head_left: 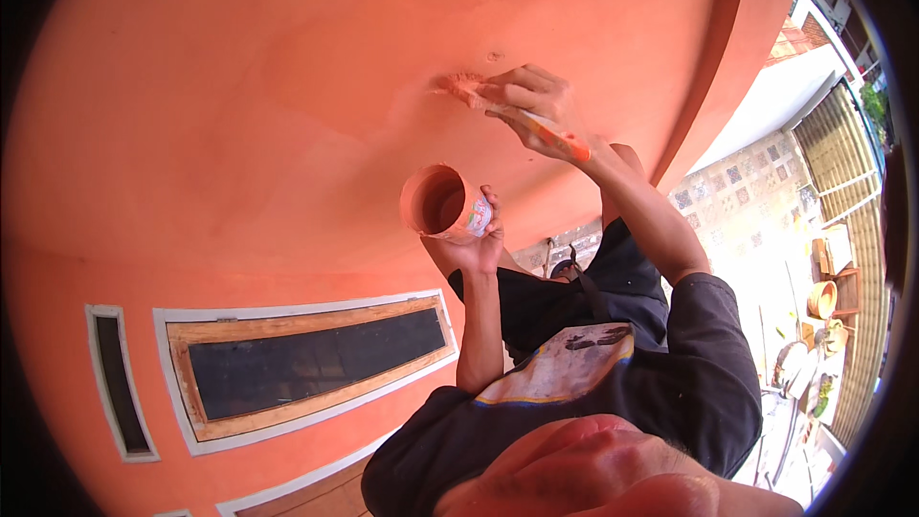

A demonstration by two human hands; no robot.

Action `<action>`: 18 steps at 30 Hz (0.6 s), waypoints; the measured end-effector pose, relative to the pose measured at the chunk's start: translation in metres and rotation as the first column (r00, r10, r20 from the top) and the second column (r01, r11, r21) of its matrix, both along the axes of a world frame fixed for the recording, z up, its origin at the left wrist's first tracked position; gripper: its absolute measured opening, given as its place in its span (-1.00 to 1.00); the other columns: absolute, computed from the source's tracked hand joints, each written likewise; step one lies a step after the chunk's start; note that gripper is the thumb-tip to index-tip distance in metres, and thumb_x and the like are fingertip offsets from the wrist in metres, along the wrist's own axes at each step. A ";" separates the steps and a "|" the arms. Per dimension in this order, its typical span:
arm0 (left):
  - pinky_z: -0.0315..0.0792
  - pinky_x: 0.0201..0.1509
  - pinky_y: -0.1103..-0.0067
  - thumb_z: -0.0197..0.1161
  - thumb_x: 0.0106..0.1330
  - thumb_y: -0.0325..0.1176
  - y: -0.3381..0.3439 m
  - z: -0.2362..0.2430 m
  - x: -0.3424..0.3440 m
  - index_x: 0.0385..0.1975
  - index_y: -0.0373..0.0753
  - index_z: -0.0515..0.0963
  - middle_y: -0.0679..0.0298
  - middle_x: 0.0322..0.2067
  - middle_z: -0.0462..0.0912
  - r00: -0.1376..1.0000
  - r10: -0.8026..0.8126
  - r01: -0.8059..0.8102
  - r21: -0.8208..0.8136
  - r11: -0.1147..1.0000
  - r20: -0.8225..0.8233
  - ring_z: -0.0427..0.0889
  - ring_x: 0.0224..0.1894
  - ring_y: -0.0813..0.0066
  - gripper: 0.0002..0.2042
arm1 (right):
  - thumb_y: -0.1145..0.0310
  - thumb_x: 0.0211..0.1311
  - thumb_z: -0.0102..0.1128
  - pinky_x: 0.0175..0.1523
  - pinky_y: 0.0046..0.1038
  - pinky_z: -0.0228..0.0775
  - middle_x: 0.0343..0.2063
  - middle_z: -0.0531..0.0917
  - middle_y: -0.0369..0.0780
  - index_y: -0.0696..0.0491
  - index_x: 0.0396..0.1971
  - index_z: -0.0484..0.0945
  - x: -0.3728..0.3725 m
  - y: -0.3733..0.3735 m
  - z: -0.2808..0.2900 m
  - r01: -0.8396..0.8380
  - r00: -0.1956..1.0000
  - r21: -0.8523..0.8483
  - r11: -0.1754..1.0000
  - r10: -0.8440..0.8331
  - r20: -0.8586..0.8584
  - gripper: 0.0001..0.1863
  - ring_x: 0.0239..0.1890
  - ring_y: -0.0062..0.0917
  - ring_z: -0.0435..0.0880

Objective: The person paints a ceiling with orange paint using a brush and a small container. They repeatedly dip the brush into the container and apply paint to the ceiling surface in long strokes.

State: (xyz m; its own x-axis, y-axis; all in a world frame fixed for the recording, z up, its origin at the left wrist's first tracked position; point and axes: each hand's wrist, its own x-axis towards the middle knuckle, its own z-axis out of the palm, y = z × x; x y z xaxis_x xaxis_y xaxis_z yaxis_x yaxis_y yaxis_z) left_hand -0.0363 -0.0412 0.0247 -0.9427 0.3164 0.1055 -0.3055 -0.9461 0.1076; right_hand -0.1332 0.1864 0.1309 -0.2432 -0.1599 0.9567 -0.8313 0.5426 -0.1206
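Note:
My left hand (485, 247) is closed around a round paint can (468, 203), coated inside with orange paint and bearing a patterned label on its side. The can tilts so that its open mouth shows. Higher up and to the right, my right hand (538, 96) grips a paintbrush (461, 86). Its paint-covered bristles touch the orange wall (278, 124), and its handle, smeared with orange, sticks out below the hand. Around the bristles the wall shows a slightly different, wet-looking patch.
A wood-framed window (316, 356) with white trim is set in the wall at lower left, beside a narrow dark window (119, 383). A raised vertical band (704, 67) runs along the wall at right. Patterned floor tiles (737, 177), pots (822, 299) and a corrugated fence (866, 278) lie beyond.

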 end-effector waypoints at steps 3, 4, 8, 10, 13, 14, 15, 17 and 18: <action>0.65 -0.23 0.38 0.27 0.33 0.14 0.004 0.003 0.003 0.28 -0.34 0.37 -0.14 0.15 0.41 0.999 -0.017 0.017 -0.004 1.000 -0.027 0.50 0.20 -0.02 -0.28 | 0.45 0.32 0.41 -0.21 -0.49 0.53 -0.19 0.76 -0.27 0.13 -0.13 0.74 -0.018 0.033 0.026 0.070 0.955 -0.557 0.827 0.105 0.276 -0.83 -0.29 -0.57 0.68; 0.65 -0.22 0.38 0.27 0.33 0.15 0.007 0.004 0.004 0.27 -0.34 0.37 -0.13 0.15 0.41 1.000 -0.019 0.019 -0.016 1.000 -0.019 0.49 0.20 -0.03 -0.27 | 0.43 0.34 0.38 -0.28 -0.49 0.49 -0.23 0.76 -0.27 0.07 -0.13 0.76 -0.024 0.041 0.032 0.137 0.976 -0.671 0.729 0.018 0.219 -0.85 -0.32 -0.55 0.67; 0.66 -0.15 0.33 0.26 0.35 0.15 0.006 0.006 0.008 0.27 -0.35 0.38 -0.12 0.14 0.42 0.999 -0.016 0.015 -0.032 0.999 -0.032 0.46 0.22 -0.05 -0.29 | 0.52 0.14 0.46 -0.35 -0.47 0.56 -0.20 0.74 -0.28 0.00 -0.13 0.73 -0.031 0.030 0.031 0.275 0.895 -0.670 0.690 -0.438 -0.084 -0.73 -0.27 -0.45 0.69; 0.66 -0.11 0.30 0.25 0.36 0.15 0.003 0.004 0.009 0.27 -0.34 0.39 -0.13 0.17 0.41 1.000 -0.011 0.010 -0.037 0.999 -0.023 0.44 0.25 -0.06 -0.30 | 0.48 0.09 0.41 -0.37 -0.47 0.58 -0.10 0.72 -0.28 -0.12 -0.12 0.71 -0.017 0.006 0.015 0.452 0.883 -0.372 0.811 -0.465 0.059 -0.68 -0.16 -0.40 0.68; 0.65 -0.06 0.25 0.25 0.38 0.13 0.002 -0.001 0.010 0.28 -0.32 0.40 -0.12 0.23 0.41 1.000 -0.005 0.003 -0.045 0.999 -0.030 0.41 0.30 -0.08 -0.32 | 0.37 0.13 0.37 -0.38 -0.45 0.58 -0.01 0.68 -0.37 -0.20 -0.08 0.70 0.002 -0.016 -0.003 0.273 0.960 -0.057 0.960 -0.268 0.087 -0.68 -0.07 -0.46 0.67; 0.65 -0.05 0.24 0.25 0.38 0.12 0.002 -0.002 0.010 0.28 -0.31 0.40 -0.12 0.25 0.40 0.999 -0.016 0.014 -0.042 0.999 -0.051 0.40 0.31 -0.09 -0.33 | 0.39 0.11 0.39 -0.35 -0.45 0.59 -0.05 0.71 -0.36 -0.17 -0.05 0.71 0.006 -0.018 -0.005 0.171 0.978 -0.003 0.985 -0.169 0.121 -0.65 -0.10 -0.48 0.68; 0.65 -0.05 0.24 0.25 0.38 0.11 0.002 -0.003 0.010 0.29 -0.30 0.40 -0.11 0.27 0.40 0.999 -0.008 0.007 -0.037 0.999 -0.040 0.39 0.32 -0.09 -0.33 | 0.40 0.09 0.42 -0.33 -0.46 0.60 -0.08 0.73 -0.35 -0.15 -0.03 0.71 0.007 -0.014 -0.004 0.045 0.994 0.011 0.999 -0.046 0.103 -0.62 -0.14 -0.50 0.70; 0.65 -0.05 0.24 0.25 0.38 0.10 0.002 -0.005 0.010 0.30 -0.28 0.40 -0.09 0.30 0.38 0.999 -0.015 0.015 -0.018 1.000 -0.036 0.39 0.33 -0.09 -0.34 | 0.42 0.16 0.43 -0.29 -0.48 0.61 -0.15 0.75 -0.34 -0.08 -0.07 0.73 -0.001 0.002 0.007 0.014 0.984 -0.015 1.000 -0.012 0.178 -0.69 -0.20 -0.50 0.71; 0.65 -0.04 0.23 0.25 0.38 0.09 0.004 -0.005 0.010 0.31 -0.26 0.40 -0.08 0.31 0.38 0.999 -0.030 0.030 -0.002 1.000 -0.038 0.38 0.34 -0.09 -0.35 | 0.44 0.17 0.43 -0.28 -0.48 0.61 -0.17 0.75 -0.32 -0.05 -0.08 0.74 -0.010 0.019 0.016 0.038 0.989 -0.055 0.998 -0.029 0.147 -0.71 -0.22 -0.48 0.71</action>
State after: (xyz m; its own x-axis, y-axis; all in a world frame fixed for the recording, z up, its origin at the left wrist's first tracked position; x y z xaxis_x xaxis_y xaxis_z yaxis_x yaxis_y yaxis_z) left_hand -0.0267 -0.0375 0.0198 -0.9282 0.3445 0.1404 -0.3292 -0.9365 0.1210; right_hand -0.1428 0.2056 0.1468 -0.3856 -0.0948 0.9178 -0.7837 0.5586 -0.2716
